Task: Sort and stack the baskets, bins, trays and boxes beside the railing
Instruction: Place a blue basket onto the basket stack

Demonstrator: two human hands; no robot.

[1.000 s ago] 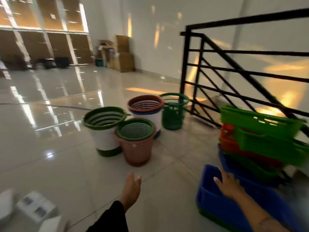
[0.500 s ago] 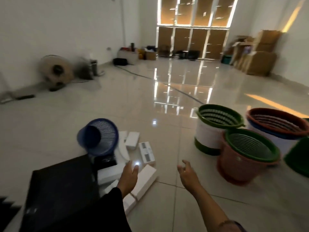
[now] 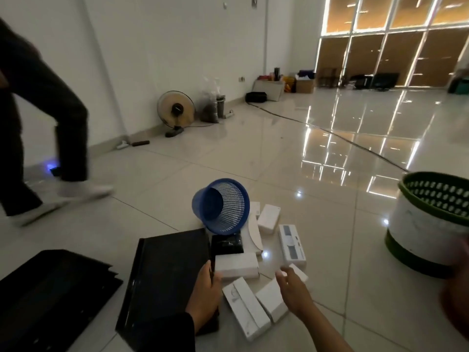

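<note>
Ahead of my left hand (image 3: 205, 288) the way is crowded: a black tray (image 3: 165, 275) lies under it, with white boxes (image 3: 237, 266) packed just beside. A blue basket (image 3: 223, 205) lies tipped on its side beyond them, blocking a straight reach forward. My right hand (image 3: 291, 292) hangs over more boxes. Open tile floor (image 3: 330, 224) lies between these and the green-rimmed bin (image 3: 429, 224) at right. Another person's legs (image 3: 50, 123) stand at far left.

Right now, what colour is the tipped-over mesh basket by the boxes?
Blue, seen in the head view: mesh basket.
</note>
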